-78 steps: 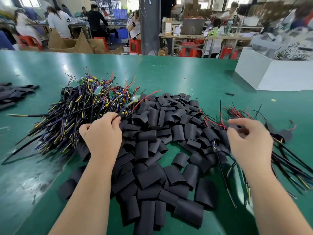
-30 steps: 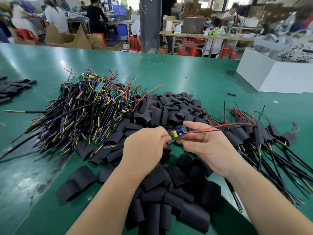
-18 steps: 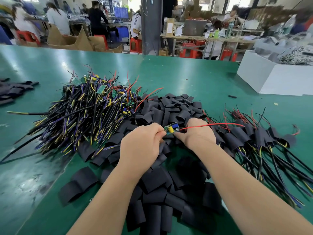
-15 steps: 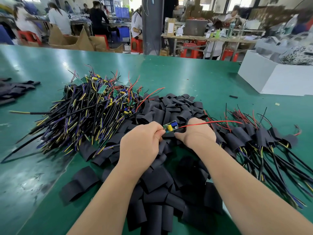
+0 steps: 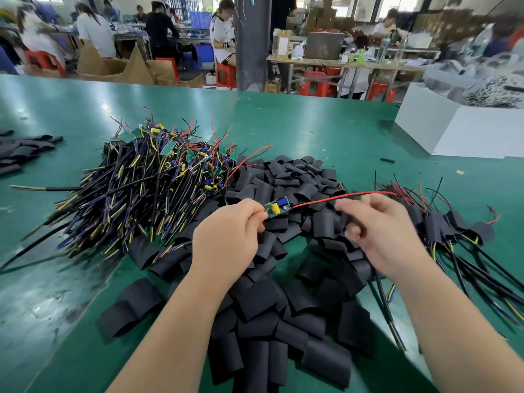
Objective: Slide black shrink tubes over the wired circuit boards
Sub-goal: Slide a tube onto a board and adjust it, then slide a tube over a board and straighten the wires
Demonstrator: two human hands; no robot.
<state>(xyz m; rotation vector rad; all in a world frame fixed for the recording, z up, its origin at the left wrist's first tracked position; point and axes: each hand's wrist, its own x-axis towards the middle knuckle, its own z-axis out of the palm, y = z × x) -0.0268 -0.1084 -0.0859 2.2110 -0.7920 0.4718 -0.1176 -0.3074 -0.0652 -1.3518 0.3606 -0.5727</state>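
One small green circuit board (image 5: 276, 207), carrying a yellow part and a blue part and trailing a thin red lead wire (image 5: 334, 198) off to the right, is pinched at its near end between the thumb and curled fingers of my left hand (image 5: 226, 239). I hold it just above the heap of flat black heat-shrink tubes (image 5: 263, 304) spread over the green workbench (image 5: 312, 126). I judge the board to be feather-light and stiff, with solder joints that would not take bending. It is best held by its bare edges or by the wire root, never by the parts on top. The lead looks limp and will need guiding through first. The tubes look soft, matte and pressed flat, so one would have to be squeezed at its folded sides to open its mouth before the board can slide in. My right hand (image 5: 385, 234) hangs blurred just under the red wire with its fingers loosely curled. I cannot tell whether it pinches a tube, touches the wire or holds nothing. A tangle of bare wired boards (image 5: 136, 188) lies to the left of the heap, and a cluster of sleeved boards (image 5: 433, 222) lies to the right.
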